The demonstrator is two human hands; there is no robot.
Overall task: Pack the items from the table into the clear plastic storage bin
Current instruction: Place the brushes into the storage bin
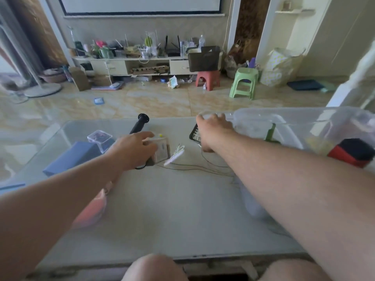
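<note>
The clear plastic storage bin (300,120) stands at the table's right, with a red and black box (353,153) and a green item (271,132) inside. My right hand (213,130) reaches over a black tray-like item (193,134) beside the bin's left corner and touches a clear rounded piece (209,113) there; its grip is unclear. My left hand (134,149) rests on a small brown and white box (162,153) mid-table, fingers curled around its top. A black handle (140,123) lies just beyond that hand.
On the glass table's (172,209) left lie a blue box (71,157) and a small clear case (100,138). A white clip-like packet (175,154) and thin wires (203,169) sit mid-table. A pink item (93,209) shows under my left forearm. My knees are at the near edge.
</note>
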